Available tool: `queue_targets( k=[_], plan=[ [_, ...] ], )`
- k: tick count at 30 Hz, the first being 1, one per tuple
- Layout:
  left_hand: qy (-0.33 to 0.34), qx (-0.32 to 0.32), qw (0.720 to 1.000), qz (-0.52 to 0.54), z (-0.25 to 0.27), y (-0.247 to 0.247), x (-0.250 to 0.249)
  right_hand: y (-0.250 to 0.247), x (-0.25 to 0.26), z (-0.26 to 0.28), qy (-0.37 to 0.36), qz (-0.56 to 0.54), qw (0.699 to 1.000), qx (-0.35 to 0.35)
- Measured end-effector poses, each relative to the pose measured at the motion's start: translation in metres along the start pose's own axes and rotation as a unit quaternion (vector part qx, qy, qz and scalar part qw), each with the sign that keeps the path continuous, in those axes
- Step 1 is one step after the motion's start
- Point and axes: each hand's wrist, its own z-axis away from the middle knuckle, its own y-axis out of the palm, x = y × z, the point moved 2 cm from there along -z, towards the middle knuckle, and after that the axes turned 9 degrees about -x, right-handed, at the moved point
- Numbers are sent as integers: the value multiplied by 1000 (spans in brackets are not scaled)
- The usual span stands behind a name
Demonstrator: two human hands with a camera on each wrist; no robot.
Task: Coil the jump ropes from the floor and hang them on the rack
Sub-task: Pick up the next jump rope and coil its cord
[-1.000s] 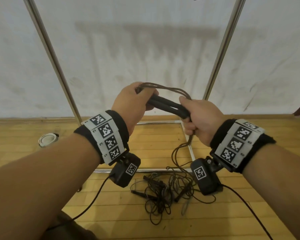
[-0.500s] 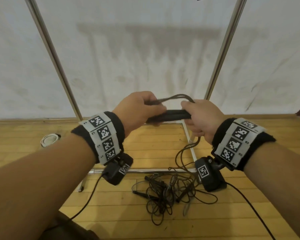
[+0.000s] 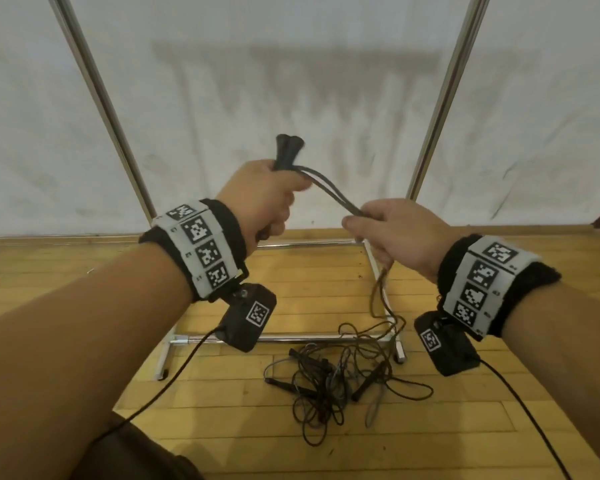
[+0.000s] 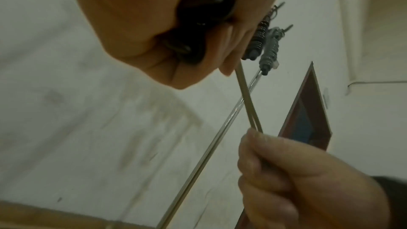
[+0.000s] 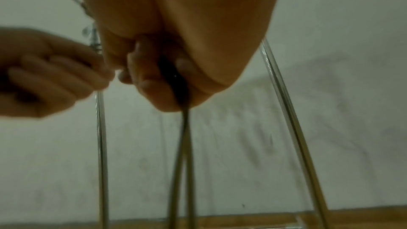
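In front of the rack [image 3: 440, 98], both hands are raised above the wooden floor [image 3: 309, 278]. The left hand [image 3: 260, 199] is curled round the two black handles [image 3: 286, 150], which now stand upright out of its fist; half a second ago they lay level between both hands. The right hand [image 3: 395, 230] has let go of the handles and now pinches the doubled rope [image 3: 333, 192] a little way along, so a short stretch runs slanting down from the left fist to the right fingers [image 4: 253, 147]. Below the right hand the rope hangs down to the floor. There the other jump ropes [image 3: 329, 379] lie in a loose tangle, just in front of the rack's base bar [image 3: 291, 338], as before. The white wall [image 3: 291, 81] stands behind the rack's two slanting poles
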Motion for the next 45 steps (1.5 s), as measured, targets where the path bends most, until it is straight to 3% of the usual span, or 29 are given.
queue_targets(
  k=[2, 4, 6, 9, 12, 15, 17, 22, 24, 26, 28, 32, 34, 38, 45],
  plan=[
    [-48, -22, 986, 156, -5, -12, -7, 2, -18, -1, -3, 66, 998, 19],
    [-96, -55, 948, 300, -10, -30, -15, -2, -42, 3, 34, 136, 989, 42],
    [-115, -83, 916, 376, -14, -47, -22, -11, -66, 10, 93, 206, 972, 67],
    [-102, -82, 956, 262, -8, -43, -8, -18, -74, 10, 149, 191, 968, 58],
    [-105, 16, 988, 113, 4, -6, 16, -9, -42, -4, 93, 151, 984, 10],
    [-99, 167, 980, 49, 18, 25, 26, 1, -11, -10, 74, 135, 988, 14],
    [-84, 234, 968, 19, 26, 37, 27, 6, 4, -8, 12, 216, 975, 49],
    [-39, 261, 955, -135, 31, 40, 26, 7, 15, 1, -57, 369, 924, 80],
    [-25, 253, 947, -198, 27, 35, 28, 6, 12, 0, -26, 306, 947, 95],
    [-3, 239, 938, -250, 24, 32, 28, 3, 14, 2, 23, 169, 981, 92],
    [25, 212, 941, -262, 21, 28, 26, 1, 16, 1, 26, 114, 989, 85],
    [10, 109, 992, -68, 7, 16, 18, -6, 18, -1, 3, 4, 998, 64],
    [-5, 57, 997, 42, 1, 10, 11, -6, 10, -1, 2, -51, 996, 67],
    [-16, -27, 977, 212, -7, -10, -7, 3, -21, 1, 9, 13, 997, 81],
    [-15, -135, 941, 311, -7, -38, -26, -8, -69, -1, 30, 173, 981, 77]
  ],
)
